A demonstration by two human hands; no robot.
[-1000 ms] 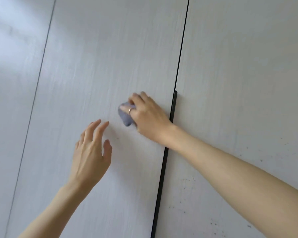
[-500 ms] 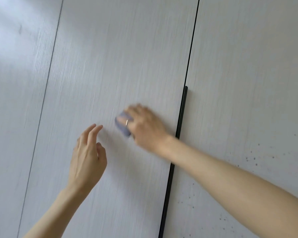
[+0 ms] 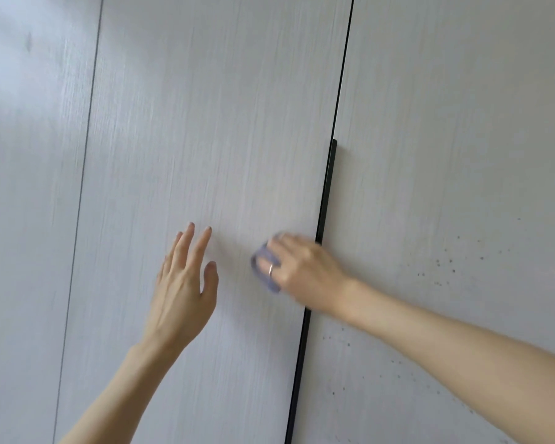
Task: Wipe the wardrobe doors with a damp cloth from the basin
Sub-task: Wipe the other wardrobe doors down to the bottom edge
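Since a moment ago, the crumpled lavender damp cloth (image 3: 265, 267) has slid right toward the black vertical handle strip (image 3: 326, 200) on the pale wood-grain wardrobe door (image 3: 205, 123), bunched in the right hand (image 3: 302, 270); the left hand (image 3: 181, 283), fingers spread, holds nothing.

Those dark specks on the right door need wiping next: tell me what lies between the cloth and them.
Only the black handle strip at the door's edge separates the cloth in the right hand from the specks.

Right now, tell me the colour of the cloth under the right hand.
The cloth is a pale bluish purple, seen in the head view, pressed under the right hand.
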